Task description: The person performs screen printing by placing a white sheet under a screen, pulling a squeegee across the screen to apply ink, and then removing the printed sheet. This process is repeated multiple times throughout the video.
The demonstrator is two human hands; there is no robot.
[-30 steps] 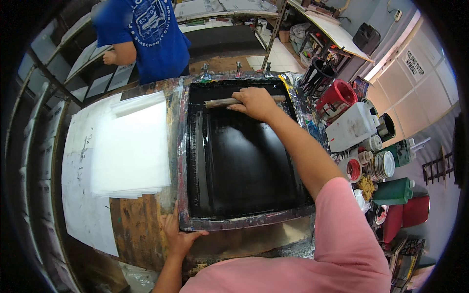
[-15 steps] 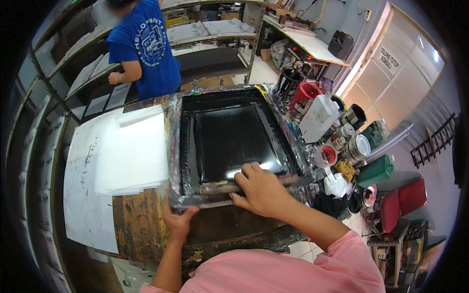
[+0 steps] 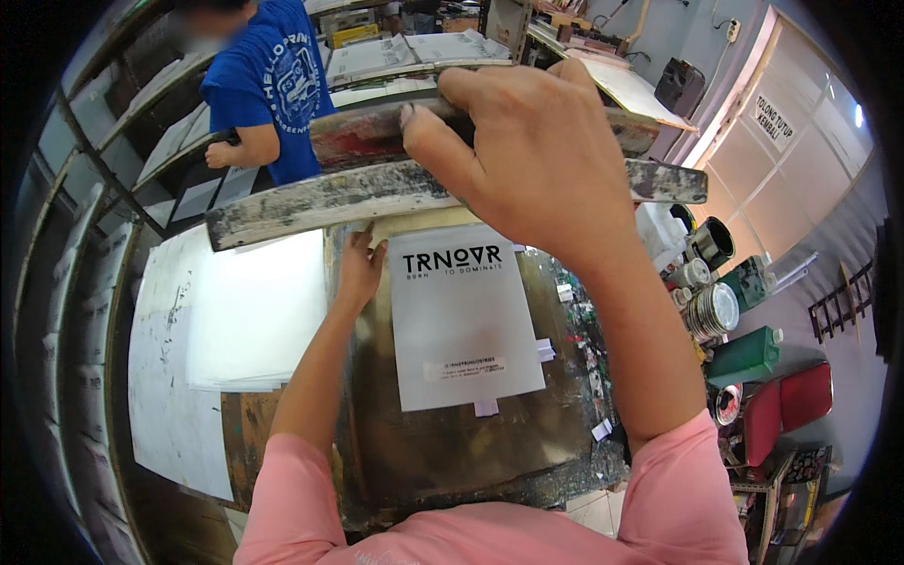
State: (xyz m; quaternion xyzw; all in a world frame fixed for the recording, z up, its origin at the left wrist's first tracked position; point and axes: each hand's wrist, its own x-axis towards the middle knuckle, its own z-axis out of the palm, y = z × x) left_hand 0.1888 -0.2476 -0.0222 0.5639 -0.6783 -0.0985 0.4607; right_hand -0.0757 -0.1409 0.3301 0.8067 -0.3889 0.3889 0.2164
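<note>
My right hand [image 3: 541, 155] is up high, closed around the wooden handle of a squeegee [image 3: 363, 137] stained black and red. Beneath it, the near bar of the screen printing frame [image 3: 292, 207] is tilted up off the table and spans the view. The frame's mesh is hidden from here. On the dark printing board [image 3: 452, 452] lies a whitish sheet [image 3: 461, 330] with fresh-looking black print at its top and a small block of print low down. My left hand [image 3: 360, 268] reaches under the frame beside the sheet's far left corner, thumb and fingers apart.
A stack of white sheets [image 3: 259, 325] lies left of the board. Ink cans [image 3: 713, 311], a green jug [image 3: 744, 358] and a white jug [image 3: 662, 235] crowd the right side. A person in a blue shirt [image 3: 273, 80] stands by racks at the far left. A red chair [image 3: 786, 414] is at right.
The screen frame has swung up from lying flat, with my right hand raising it and the squeegee. The printed sheet now shows. My left hand has moved from the frame's near corner to farther forward.
</note>
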